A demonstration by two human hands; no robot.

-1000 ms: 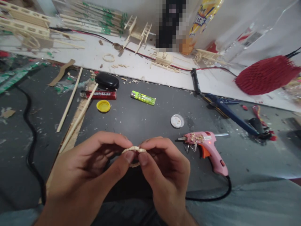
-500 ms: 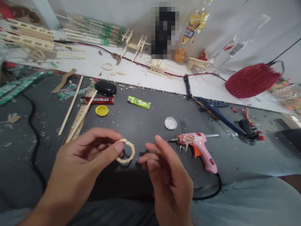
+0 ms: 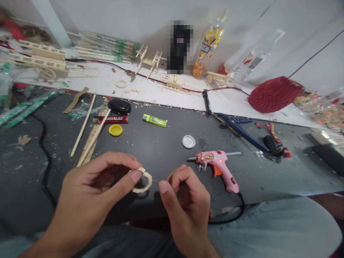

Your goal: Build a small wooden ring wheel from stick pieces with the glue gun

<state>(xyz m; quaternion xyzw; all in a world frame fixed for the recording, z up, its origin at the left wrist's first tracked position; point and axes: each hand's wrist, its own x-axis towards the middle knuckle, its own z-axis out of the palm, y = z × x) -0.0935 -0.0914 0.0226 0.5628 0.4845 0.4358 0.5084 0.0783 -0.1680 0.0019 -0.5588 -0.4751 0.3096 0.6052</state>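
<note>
Segmented Ring Takes Shape in My Left Fingers

My left hand point(image 3: 91, 193) pinches a small segmented ring point(image 3: 149, 182) between thumb and forefinger, gripping it at its 10 o'clock side. It is held above the grey tabletop point(image 3: 166, 148), in front of me. My right hand point(image 3: 188, 200) sits apart from it, at about 4 o'clock from the ring, with fingers curled and thumb brought close to the forefinger; I cannot tell whether anything thin is caught between them.

As I judge it, the ring is well along: short pale pieces follow one another around the arc that shows, bent into a round. My thumb and fingertips cover the rest, so I cannot say whether the circle is closed or a gap is left there.

Taking the ring as the clock's centre, the pink glue gun point(image 3: 221, 166) lies between 2 and 3 o'clock, its small light glowing orange and its nozzle pointing to 9. A white cap point(image 3: 189, 141) lies at 2, a green lighter point(image 3: 154, 120) near 12, a yellow cap point(image 3: 115, 130) at 11. Farther off at 11, another pale ring point(image 3: 120, 84) lies on the white ledge point(image 3: 103, 79).
</note>
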